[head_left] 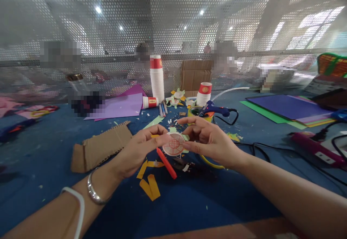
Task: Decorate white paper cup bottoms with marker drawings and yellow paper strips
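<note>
While my left hand (141,147) is nearly closed, its thumb laid over the left side of a round paper disc (174,145) and the fingers curled at its rim, my right hand (211,139) is half open; its thumb and curled fingers have hold of the disc's right side, the index finger lifted clear above. The disc, white with a red pattern and pale green paper tabs, is held up over the bench (187,206), midway between the left and right edges; under it lie an orange-red marker (168,165), slanting towards the near edge, and yellow paper strips (150,187); a dark thing beside them is too blurred to name. Towards the left edge lies a folded cardboard piece (103,147), near my left forearm; beyond my right hand, a glue gun (217,109) rests on a yellow roll (192,112). Along the far edge stand a tall cup stack (157,83) and a short cup stack (204,98), with one cup (150,102) lying on its side; coloured sheets (282,106) fill the far right corner, a purple power strip (316,148) nearer the right edge.
</note>
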The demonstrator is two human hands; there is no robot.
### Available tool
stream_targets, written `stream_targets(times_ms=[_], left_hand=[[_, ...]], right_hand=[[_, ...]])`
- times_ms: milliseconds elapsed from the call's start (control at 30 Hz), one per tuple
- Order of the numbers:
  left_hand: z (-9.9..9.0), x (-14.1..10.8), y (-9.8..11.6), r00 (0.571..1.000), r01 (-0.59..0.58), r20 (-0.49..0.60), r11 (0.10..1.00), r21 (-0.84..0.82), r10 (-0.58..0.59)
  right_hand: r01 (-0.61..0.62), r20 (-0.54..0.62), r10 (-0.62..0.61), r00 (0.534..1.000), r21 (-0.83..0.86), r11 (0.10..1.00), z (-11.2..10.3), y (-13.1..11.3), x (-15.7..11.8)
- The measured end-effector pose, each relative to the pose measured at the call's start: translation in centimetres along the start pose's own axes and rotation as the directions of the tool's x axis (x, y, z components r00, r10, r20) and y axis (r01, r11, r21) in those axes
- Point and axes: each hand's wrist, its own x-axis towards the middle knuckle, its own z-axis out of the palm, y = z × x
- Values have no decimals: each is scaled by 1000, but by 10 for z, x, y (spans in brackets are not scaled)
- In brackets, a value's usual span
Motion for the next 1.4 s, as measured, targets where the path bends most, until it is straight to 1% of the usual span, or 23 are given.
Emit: stream_targets(times_ms=[100, 267, 367, 633, 867, 1267, 1400], left_hand=[[-1, 0, -1, 999, 23, 26, 999, -25, -23], [-3, 3, -2, 998, 23, 57, 1000, 18, -24], [-3, 4, -1, 998, 10, 62, 999, 41, -13], [-3, 2, 1, 999, 18, 33, 998, 59, -20], [-4, 3, 1, 997, 55, 51, 995, 83, -59], [-5, 3, -1, 995, 74, 56, 994, 77, -78], [-6, 3, -2, 996, 58, 64, 997, 58, -61]], right_hand=[[-24, 25, 23, 999, 21, 999, 0, 0, 0], [-77, 67, 69, 995, 136, 988, 0, 3, 2], [-93, 66, 82, 994, 192, 977, -2, 4, 2], [-100, 20, 98, 995, 227, 969, -6, 6, 5], [-74, 22, 71, 997, 203, 976, -6, 5, 4], [-56, 42, 51, 998, 143, 988, -5, 4, 2], [-52, 43, 46, 998, 154, 987, -4, 3, 2]])
